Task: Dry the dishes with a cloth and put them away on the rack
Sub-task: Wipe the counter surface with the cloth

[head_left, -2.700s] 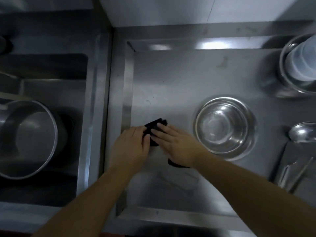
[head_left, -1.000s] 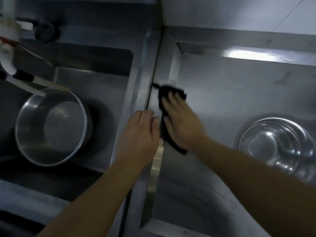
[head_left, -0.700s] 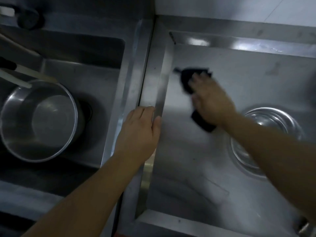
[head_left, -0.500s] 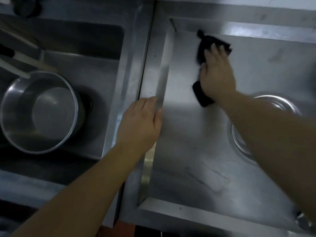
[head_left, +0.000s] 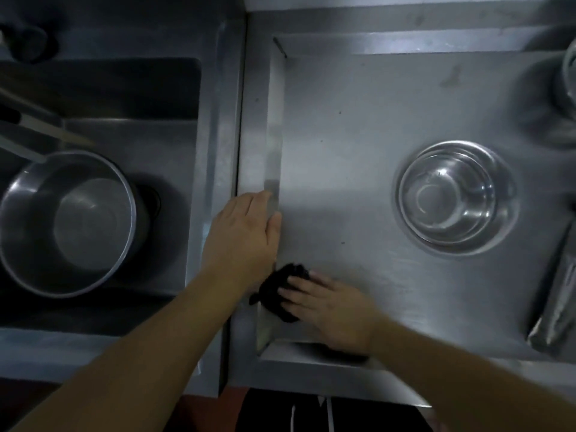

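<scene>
The tabletop [head_left: 389, 120], a rimmed steel tray, is being wiped, no dish dried yet. The steel bowl [head_left: 456, 198] sits untouched toward its right edge, open room left of it. The left hand [head_left: 246, 232] is laid flat on the left rim. The right hand [head_left: 327, 307], fingers straight, has been dragged from the far edge to the near left corner, pressing the black cloth [head_left: 277, 291].

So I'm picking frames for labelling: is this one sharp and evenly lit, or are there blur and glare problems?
Head view: dim overall; right hand and cloth slightly motion-blurred; right-edge items smeared; soft glare on the bowl and tray wall; sink in deep shadow; wide-angle bending at the edges.
</scene>
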Demonstrator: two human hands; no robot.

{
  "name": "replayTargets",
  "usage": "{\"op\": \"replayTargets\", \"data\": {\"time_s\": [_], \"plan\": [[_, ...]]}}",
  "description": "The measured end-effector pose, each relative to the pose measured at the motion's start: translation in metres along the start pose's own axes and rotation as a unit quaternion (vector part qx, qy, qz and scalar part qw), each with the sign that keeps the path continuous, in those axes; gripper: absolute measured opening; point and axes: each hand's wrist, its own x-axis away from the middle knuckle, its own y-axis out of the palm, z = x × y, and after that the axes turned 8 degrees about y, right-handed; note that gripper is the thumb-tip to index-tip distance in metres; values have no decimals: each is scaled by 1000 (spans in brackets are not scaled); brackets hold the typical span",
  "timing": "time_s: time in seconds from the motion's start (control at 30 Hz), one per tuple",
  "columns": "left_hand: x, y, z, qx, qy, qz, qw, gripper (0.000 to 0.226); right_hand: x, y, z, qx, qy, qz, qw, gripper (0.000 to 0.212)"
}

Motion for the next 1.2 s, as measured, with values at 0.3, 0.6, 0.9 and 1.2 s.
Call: {"op": "replayTargets", "data": {"time_s": [0.3,0.6,0.9,1.2], "plan": [[35,-11,-12,18,-31,27,999,42,-68,-55,100,-65,507,149,846,53],[65,-27,-28,3,-41,45,998,45,-62,10,-54,-130,311,78,938,59],[101,-26,-4,22,-9,8,1000,44,51,14,-53,-59,346,13,936,63],[120,-9,40,40,31,-18,999,47,123,-6,-41,-147,520,-99,836,81]]}}
